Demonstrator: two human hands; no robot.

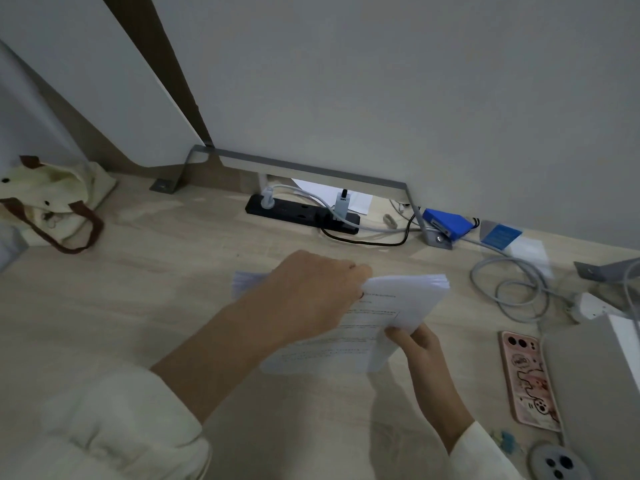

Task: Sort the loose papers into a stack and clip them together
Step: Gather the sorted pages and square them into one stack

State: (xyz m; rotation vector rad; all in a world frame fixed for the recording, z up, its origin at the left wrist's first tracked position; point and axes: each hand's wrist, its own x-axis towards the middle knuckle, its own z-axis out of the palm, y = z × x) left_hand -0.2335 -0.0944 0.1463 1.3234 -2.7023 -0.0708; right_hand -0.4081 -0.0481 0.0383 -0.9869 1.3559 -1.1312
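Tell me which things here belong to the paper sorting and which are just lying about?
For the job:
- papers
- left hand and right hand, both holding them

Lying about:
- tote bag
- power strip
- coiled cable
- blue box
- pink phone

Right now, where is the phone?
In the head view the phone lies back up at the right of the desk, right of the right hand, below the coiled cable.

White papers [408, 296], dark print lines. Pink phone case [528, 379] (cartoon doodles, paw print). Cream tote bag [52, 199], brown straps. Black power strip [298, 213]. Blue box [446, 221]. Pale wood-grain desk [138, 289].
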